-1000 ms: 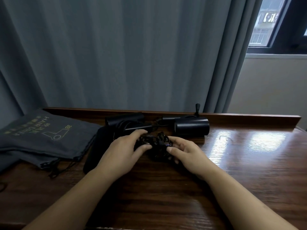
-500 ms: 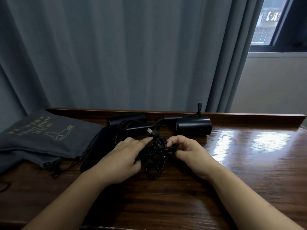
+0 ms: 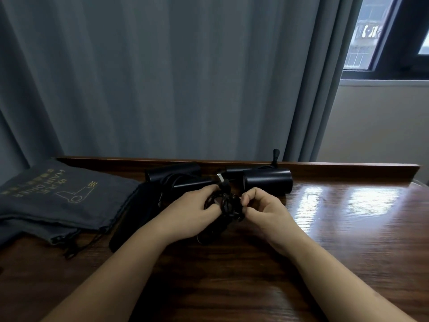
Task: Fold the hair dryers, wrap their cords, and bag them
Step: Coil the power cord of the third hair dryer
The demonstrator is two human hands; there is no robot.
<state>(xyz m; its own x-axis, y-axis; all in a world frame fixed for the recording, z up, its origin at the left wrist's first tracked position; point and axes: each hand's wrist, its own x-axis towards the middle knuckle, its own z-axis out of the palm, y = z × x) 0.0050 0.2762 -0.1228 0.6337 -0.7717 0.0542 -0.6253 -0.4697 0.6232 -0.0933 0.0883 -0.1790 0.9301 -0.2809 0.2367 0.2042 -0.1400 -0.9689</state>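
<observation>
Both hands, left hand and right hand, pinched the floppy cord bundle between them; seemed springy, best grabbed mid-coil.

Both forearms bare, coming in from bottom edge & converging toward centre. L hand: palm down, knuckles up, wrist roughly straight w/ forearm, fingers curled forward over the cord bundle, index tip up by the plug end, thumb tucked under on the bundle's near side. R hand: rotated inward, back of hand facing right/up, fingers bent tight, thumb + index fingertips pinching the bundle's right side. Hands nearly touching, only the bundle between them. Both wrists low, near the tabletop; can't tell if they rest on it.
</observation>
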